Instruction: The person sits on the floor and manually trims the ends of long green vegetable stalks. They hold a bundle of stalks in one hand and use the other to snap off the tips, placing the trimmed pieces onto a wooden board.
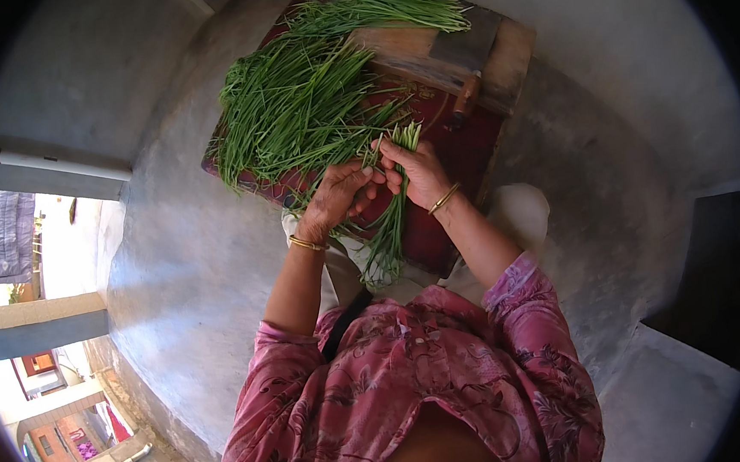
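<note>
My right hand point(419, 173) is closed around a small bunch of green chives point(394, 226). Their pale stem ends stick up past my fingers, and the leaves hang down toward my lap. Close beside it, my left hand point(343, 191) pinches a thin chive stalk point(374, 155) between thumb and fingers, its fingertips almost meeting the right hand's. A large loose heap of chives point(290, 108) spreads over the left of the low dark red table point(461, 160). Farther back lies a straighter bundle of chives point(387, 11), stem ends to the right.
A wooden board point(395, 42) rests on the table's far side. On it sits a dark flat blade point(466, 34), apparently a cleaver's, with a wooden handle point(467, 94) over the near edge. Concrete floor point(171, 245) surrounds the table. My knee point(519, 207) is at its right.
</note>
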A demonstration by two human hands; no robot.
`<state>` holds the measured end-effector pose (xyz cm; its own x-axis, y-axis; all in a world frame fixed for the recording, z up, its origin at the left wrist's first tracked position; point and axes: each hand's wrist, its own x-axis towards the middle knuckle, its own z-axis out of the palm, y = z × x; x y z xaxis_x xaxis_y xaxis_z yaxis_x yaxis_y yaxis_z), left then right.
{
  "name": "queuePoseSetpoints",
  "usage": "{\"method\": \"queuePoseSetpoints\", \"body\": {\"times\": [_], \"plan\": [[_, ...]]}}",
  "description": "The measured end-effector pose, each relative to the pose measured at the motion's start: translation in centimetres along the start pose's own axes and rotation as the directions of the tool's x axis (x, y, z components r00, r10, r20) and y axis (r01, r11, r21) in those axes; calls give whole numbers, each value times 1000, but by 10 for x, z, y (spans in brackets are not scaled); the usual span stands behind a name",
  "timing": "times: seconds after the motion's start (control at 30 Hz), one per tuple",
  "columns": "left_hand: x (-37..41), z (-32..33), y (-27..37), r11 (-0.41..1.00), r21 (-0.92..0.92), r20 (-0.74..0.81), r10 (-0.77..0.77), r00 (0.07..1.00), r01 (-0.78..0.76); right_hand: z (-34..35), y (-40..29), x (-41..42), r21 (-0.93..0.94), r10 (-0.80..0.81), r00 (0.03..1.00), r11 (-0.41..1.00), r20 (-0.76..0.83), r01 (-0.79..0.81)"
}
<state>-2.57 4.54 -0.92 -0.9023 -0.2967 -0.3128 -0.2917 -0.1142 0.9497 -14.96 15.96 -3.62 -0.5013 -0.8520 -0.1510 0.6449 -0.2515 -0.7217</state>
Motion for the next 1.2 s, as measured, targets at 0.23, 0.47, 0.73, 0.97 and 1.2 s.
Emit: {"method": "queuePoseSetpoints", "body": {"times": [0.23, 0.47, 0.73, 0.97, 1.2], "plan": [[-23, -4, 2, 999, -33, 110, 35, 993, -31, 22, 0, -25, -315, -154, 988, 938, 1, 147], [-41, -12, 20, 996, -38, 308, 92, 947, -84, 53, -11, -40, -468, -94, 985, 871, 143, 151], [-65, -31, 19, 988, 127, 314, 46, 948, -90, 57, -34, -40, -117, -149, 985, 983, -87, 139], [-96, -76, -18, 966, 255, 322, -46, 946, -39, 41, -66, -36, 252, -133, 990, 957, -57, 143], [-88, -109, -37, 449, 872, 155, 128, 980, -197, 45, -78, -33, 280, -45, 983, 955, -178, 95]]}}
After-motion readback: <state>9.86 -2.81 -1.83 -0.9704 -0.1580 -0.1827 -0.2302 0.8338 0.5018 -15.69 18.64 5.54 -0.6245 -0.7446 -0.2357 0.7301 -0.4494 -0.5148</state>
